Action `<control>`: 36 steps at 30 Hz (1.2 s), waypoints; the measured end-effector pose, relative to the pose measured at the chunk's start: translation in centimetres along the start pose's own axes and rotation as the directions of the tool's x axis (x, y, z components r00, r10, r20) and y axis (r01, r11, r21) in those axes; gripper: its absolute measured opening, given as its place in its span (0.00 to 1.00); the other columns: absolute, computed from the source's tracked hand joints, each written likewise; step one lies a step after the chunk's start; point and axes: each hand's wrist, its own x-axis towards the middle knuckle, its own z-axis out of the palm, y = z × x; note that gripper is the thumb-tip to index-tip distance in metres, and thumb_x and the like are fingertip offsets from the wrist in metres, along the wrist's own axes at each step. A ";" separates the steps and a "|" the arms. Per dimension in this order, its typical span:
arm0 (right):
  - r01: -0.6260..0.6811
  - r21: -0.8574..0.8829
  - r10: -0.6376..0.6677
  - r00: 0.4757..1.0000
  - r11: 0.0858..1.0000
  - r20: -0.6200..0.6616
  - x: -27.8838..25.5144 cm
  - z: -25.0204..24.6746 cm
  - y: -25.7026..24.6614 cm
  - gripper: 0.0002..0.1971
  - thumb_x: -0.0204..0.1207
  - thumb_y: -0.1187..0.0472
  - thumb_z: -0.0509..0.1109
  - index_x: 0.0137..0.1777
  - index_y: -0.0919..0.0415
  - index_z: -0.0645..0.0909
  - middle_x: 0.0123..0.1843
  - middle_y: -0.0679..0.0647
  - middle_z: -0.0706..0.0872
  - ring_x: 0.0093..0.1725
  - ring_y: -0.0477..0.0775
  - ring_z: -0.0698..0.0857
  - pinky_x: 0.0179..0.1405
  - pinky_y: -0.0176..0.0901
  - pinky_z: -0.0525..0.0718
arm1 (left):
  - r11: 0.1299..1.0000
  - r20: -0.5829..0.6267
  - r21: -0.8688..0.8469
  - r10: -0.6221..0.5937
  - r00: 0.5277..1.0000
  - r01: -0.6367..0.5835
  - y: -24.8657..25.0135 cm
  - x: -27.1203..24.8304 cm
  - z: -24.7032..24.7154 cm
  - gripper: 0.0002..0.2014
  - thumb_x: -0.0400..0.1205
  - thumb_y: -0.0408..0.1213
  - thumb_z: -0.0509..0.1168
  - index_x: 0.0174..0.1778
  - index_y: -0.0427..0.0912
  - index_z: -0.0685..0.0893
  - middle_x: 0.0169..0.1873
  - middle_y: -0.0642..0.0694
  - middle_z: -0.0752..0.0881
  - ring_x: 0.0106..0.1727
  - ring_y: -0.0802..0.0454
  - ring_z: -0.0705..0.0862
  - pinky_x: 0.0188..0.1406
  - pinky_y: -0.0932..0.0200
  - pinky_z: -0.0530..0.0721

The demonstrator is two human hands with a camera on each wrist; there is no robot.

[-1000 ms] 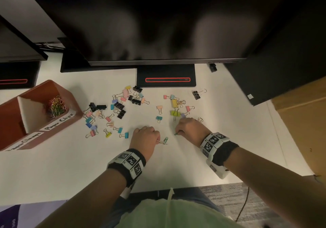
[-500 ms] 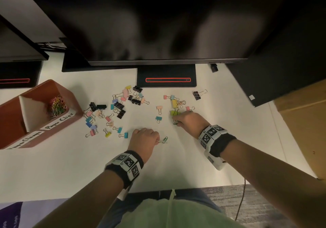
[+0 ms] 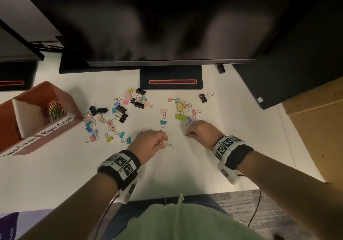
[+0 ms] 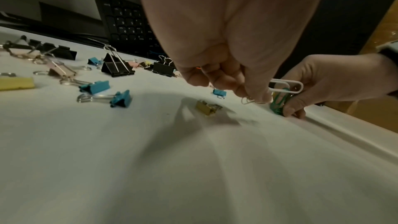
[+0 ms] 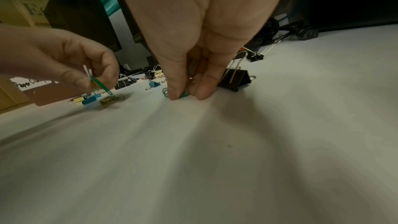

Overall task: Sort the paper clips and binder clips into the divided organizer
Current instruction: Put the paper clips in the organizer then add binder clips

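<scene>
My left hand (image 3: 163, 143) hovers just above the white table, pinching a few paper clips (image 3: 168, 144); a white one (image 4: 286, 85) sticks out of its fingers, and the right wrist view shows a green one with it. My right hand (image 3: 189, 134) pinches a dark green paper clip (image 5: 183, 95) against the table, fingertips touching the surface. Binder clips (image 3: 120, 113) in several colours lie scattered beyond both hands, with a smaller group (image 3: 181, 110) just past the right hand. The reddish organizer (image 3: 31, 90) stands at far left; its "Paper Clips" compartment holds coloured paper clips (image 3: 53, 110).
A dark monitor overhangs the back of the table, its stand base (image 3: 170, 81) behind the clips. A black binder clip (image 3: 203, 97) lies apart at the right. A keyboard (image 4: 129, 23) leans at the back. A cardboard box (image 3: 315, 119) sits past the table's right edge.
My right hand reached out to the clips near the lime binder clip, then drew back a little with a green paper clip pinched. The left hand has barely moved.
</scene>
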 end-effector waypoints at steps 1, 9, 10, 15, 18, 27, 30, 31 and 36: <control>0.000 -0.010 0.000 1.000 1.000 -0.011 -0.1 -0.2 0.1 0.09 0.78 0.63 0.66 0.53 0.63 0.86 0.56 0.58 0.87 0.58 0.59 0.83 0.60 0.46 0.79 | 0.999 0.007 -0.042 -0.006 1.000 0.006 0.1 -0.1 0.1 0.13 0.80 0.37 0.65 0.61 0.49 0.79 0.40 0.54 0.81 0.47 0.53 0.78 0.56 0.52 0.77; -0.003 -0.063 0.003 1.000 0.998 -0.007 2.0 -1.2 -0.1 0.11 0.80 0.63 0.63 0.56 0.64 0.84 0.55 0.62 0.85 0.59 0.62 0.81 0.72 0.47 0.72 | 0.975 -0.005 -0.224 0.006 1.000 -0.007 0.3 0.4 0.1 0.17 0.82 0.29 0.60 0.65 0.47 0.81 0.45 0.50 0.78 0.47 0.56 0.76 0.55 0.65 0.75; -0.009 -0.072 0.008 1.000 0.997 -0.006 2.3 -1.1 -0.1 0.11 0.80 0.63 0.63 0.56 0.64 0.84 0.55 0.62 0.85 0.58 0.62 0.81 0.70 0.46 0.73 | 0.973 -0.015 -0.232 -0.001 1.000 -0.003 0.3 0.5 -0.1 0.16 0.82 0.29 0.60 0.63 0.46 0.82 0.46 0.51 0.77 0.47 0.58 0.76 0.54 0.67 0.74; -0.035 -0.087 0.034 0.999 0.996 -0.007 2.8 -1.3 -0.6 0.11 0.80 0.63 0.63 0.58 0.64 0.83 0.58 0.61 0.82 0.59 0.60 0.79 0.57 0.47 0.77 | 0.973 -0.016 -0.220 -0.077 0.997 0.072 -0.1 0.9 -1.2 0.12 0.83 0.31 0.60 0.59 0.42 0.84 0.47 0.52 0.78 0.51 0.58 0.77 0.57 0.66 0.74; -0.042 -0.117 0.047 0.998 0.992 0.039 3.2 -1.4 -0.6 0.11 0.80 0.63 0.63 0.56 0.65 0.83 0.57 0.61 0.81 0.57 0.60 0.79 0.57 0.46 0.78 | 0.965 0.000 -0.225 -0.137 0.991 0.133 -0.5 0.7 -1.5 0.10 0.83 0.34 0.61 0.57 0.43 0.84 0.45 0.54 0.77 0.49 0.57 0.78 0.55 0.65 0.75; 0.064 -0.194 -0.057 0.997 0.979 0.042 2.5 0.8 -1.3 0.10 0.78 0.69 0.62 0.53 0.64 0.83 0.56 0.58 0.82 0.54 0.59 0.82 0.55 0.48 0.83 | 0.908 -0.039 -0.355 -0.254 0.966 0.225 -1.9 -1.5 -2.9 0.07 0.81 0.34 0.63 0.41 0.52 0.83 0.47 0.43 0.84 0.49 0.48 0.83 0.56 0.55 0.82; 0.047 -0.142 -0.042 0.998 0.989 0.039 2.6 1.1 -2.4 0.09 0.80 0.65 0.61 0.53 0.62 0.82 0.54 0.58 0.84 0.52 0.58 0.84 0.56 0.49 0.83 | 0.894 -0.066 -0.383 -0.277 0.959 0.232 -3.0 -2.6 -3.5 0.07 0.82 0.33 0.62 0.49 0.43 0.85 0.48 0.44 0.85 0.50 0.49 0.83 0.58 0.54 0.82; 0.037 -0.128 -0.031 0.998 0.991 0.047 2.6 1.3 -2.9 0.09 0.80 0.64 0.60 0.53 0.62 0.82 0.54 0.58 0.85 0.52 0.58 0.84 0.56 0.48 0.82 | 0.888 -0.077 -0.393 -0.289 0.954 0.237 -3.4 -3.0 -3.7 0.07 0.82 0.33 0.62 0.50 0.42 0.85 0.48 0.46 0.84 0.50 0.50 0.83 0.58 0.54 0.82; -0.015 -0.072 0.019 0.999 0.997 0.048 2.6 2.5 -5.7 0.11 0.80 0.62 0.61 0.56 0.61 0.82 0.56 0.58 0.86 0.55 0.58 0.83 0.57 0.47 0.81 | 0.912 -0.141 -0.342 -0.289 0.947 0.227 -5.0 -4.2 -4.0 0.09 0.80 0.35 0.65 0.55 0.44 0.84 0.45 0.46 0.85 0.47 0.51 0.83 0.54 0.57 0.83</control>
